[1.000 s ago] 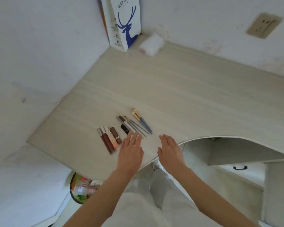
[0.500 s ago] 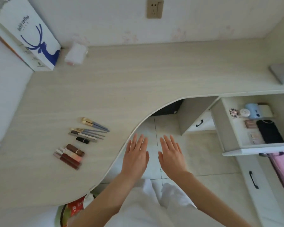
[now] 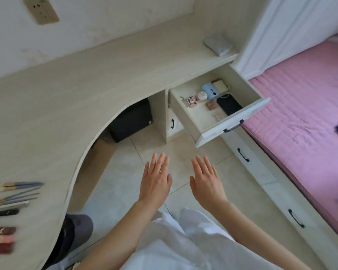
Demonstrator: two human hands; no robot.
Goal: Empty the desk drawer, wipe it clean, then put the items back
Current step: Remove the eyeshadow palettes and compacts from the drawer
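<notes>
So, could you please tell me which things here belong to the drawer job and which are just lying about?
Job: open drawer, black case and blue device inside it, brushes on the desk.
Lying about: grey pouch, wall socket, pink bed.

Desk [image 3: 98,90] with brushes [image 3: 18,191], lipsticks [image 3: 1,239]

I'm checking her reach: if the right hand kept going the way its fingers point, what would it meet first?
Probably the open drawer's white front; the right hand hovers flat above bare floor tiles, nothing between, though depth is unclear.

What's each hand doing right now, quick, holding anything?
Left hand: open, fingers straight, holding nothing.
Right hand: open, fingers straight, holding nothing.
</notes>
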